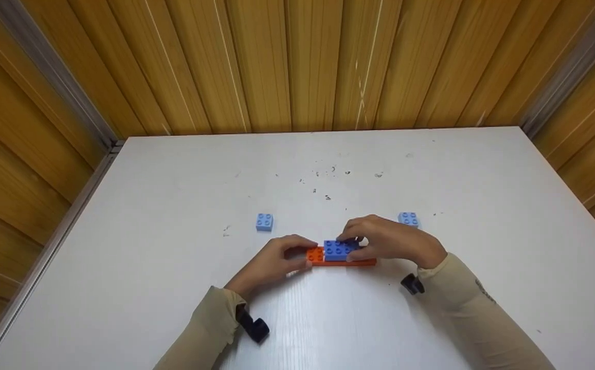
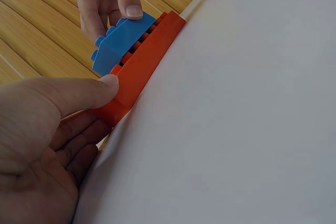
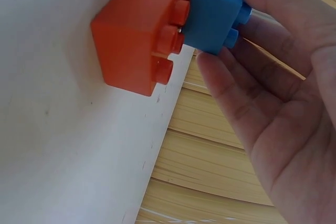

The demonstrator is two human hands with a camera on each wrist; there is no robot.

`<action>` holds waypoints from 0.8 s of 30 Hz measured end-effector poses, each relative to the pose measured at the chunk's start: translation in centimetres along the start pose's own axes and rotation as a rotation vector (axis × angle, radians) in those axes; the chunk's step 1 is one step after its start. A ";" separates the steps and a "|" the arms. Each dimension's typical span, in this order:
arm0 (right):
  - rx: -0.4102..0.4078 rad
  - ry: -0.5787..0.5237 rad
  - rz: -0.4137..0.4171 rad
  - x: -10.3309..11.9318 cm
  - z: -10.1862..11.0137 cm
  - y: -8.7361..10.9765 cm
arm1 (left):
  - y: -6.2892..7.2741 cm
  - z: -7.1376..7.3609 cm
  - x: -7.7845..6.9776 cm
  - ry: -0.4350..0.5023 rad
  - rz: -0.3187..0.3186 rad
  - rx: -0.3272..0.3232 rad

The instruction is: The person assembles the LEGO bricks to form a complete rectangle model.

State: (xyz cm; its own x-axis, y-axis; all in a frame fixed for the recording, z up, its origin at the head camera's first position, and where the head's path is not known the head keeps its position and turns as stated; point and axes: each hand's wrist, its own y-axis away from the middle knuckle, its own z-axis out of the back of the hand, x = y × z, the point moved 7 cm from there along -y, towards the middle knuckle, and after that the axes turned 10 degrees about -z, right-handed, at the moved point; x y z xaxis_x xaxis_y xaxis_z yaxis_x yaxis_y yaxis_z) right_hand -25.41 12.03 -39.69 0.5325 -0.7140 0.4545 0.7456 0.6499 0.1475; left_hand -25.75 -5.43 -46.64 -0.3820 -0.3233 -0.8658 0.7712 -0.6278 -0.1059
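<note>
A long orange toy brick (image 1: 315,254) lies studs up on the white table. My left hand (image 1: 274,258) holds its left end, thumb (image 2: 100,93) on the near side and fingers behind. Over the orange brick's middle, my right hand (image 1: 392,240) pinches a blue toy brick (image 1: 335,251) between thumb and fingers. Orange studs show under the blue brick (image 2: 123,43) in the left wrist view, so it is not pressed flush. From the right wrist view, bare studs (image 3: 167,39) show at the orange brick's right end; whether the bricks touch, I cannot tell.
One light blue brick (image 1: 264,222) with a two-by-two top stands beyond my left hand. A similar light blue brick (image 1: 408,219) sits behind my right hand, partly covered by it. Wood-patterned panels (image 1: 307,67) rise behind the white table (image 1: 174,205) and at both sides.
</note>
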 end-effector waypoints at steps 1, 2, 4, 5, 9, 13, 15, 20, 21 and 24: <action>0.000 0.000 -0.003 0.0 0.0 0.0 | 0.0 0.0 0.0 0.000 0.002 0.000; -0.001 0.004 -0.006 0.0 0.0 0.0 | 0.0 0.0 0.0 0.001 0.005 0.000; -0.003 0.007 -0.012 0.0 0.0 0.0 | 0.0 0.0 0.0 0.004 0.007 0.000; -0.003 0.007 -0.015 0.0 -0.1 0.0 | 0.0 0.0 0.0 0.006 0.007 0.000; 0.003 -0.001 -0.024 0.0 -0.2 0.0 | 0.1 0.0 0.0 0.010 0.005 -0.001; -0.007 0.018 -0.018 0.1 -0.1 0.1 | 0.1 0.0 -0.1 0.008 -0.004 -0.001; -0.013 0.029 -0.014 0.1 -0.1 0.1 | 0.0 -0.1 -0.1 0.002 -0.009 0.000; -0.010 0.034 -0.020 0.2 -0.1 0.1 | 0.0 0.0 -0.1 -0.009 -0.010 0.004; -0.008 0.035 -0.024 0.2 -0.1 0.1 | 0.0 0.0 -0.1 -0.010 -0.008 0.005; -0.004 0.039 -0.036 0.2 -0.2 0.0 | 0.0 0.0 0.0 -0.011 0.004 0.008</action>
State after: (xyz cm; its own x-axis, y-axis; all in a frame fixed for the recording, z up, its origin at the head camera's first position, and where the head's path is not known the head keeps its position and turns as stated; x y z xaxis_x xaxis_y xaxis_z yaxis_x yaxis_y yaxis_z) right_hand -25.22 11.89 -39.75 0.5209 -0.7465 0.4141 0.7658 0.6229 0.1597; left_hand -25.75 -5.42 -46.62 -0.3851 -0.3336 -0.8605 0.7685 -0.6322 -0.0988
